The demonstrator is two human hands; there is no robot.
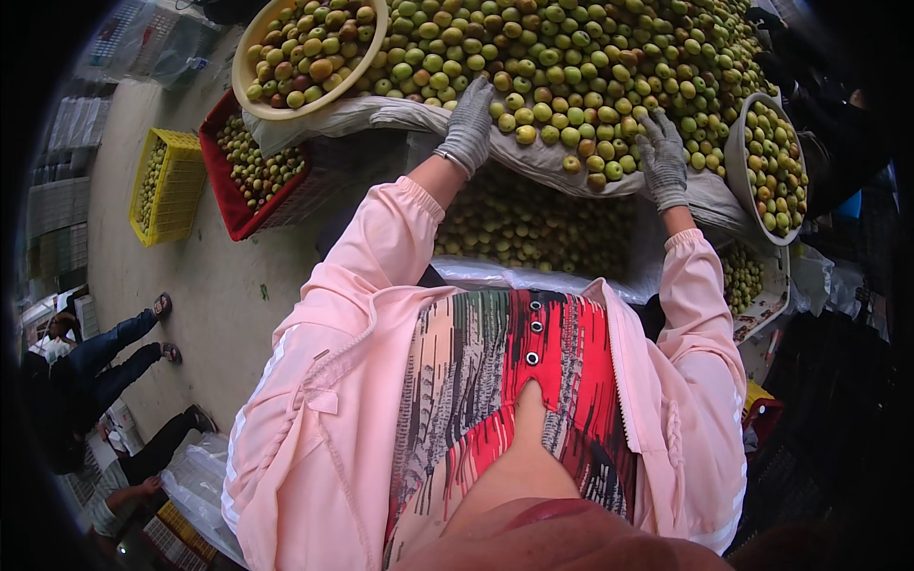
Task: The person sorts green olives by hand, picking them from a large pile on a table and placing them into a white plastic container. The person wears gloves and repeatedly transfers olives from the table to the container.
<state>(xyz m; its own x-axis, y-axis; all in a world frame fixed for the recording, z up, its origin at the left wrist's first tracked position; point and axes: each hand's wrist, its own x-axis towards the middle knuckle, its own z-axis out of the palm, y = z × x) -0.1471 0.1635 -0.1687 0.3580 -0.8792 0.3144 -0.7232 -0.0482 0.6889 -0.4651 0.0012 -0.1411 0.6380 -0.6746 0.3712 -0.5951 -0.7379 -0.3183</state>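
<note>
A heaped pile of small round green fruits with a reddish blush, like jujubes, lies on a pale cloth before me. My left hand, in a grey knit glove, reaches to the pile's near edge with its fingertips at the fruits. In a matching glove, my right hand rests at the pile's right side, fingers spread and touching fruits. Nothing shows held in either hand, though the left palm is partly hidden. Several loose fruits lie on the cloth between the hands.
A cream basin of fruits stands at upper left, a grey basin of fruits at right. More fruits lie under the cloth edge. Red and yellow crates stand on the floor. Other people are at left.
</note>
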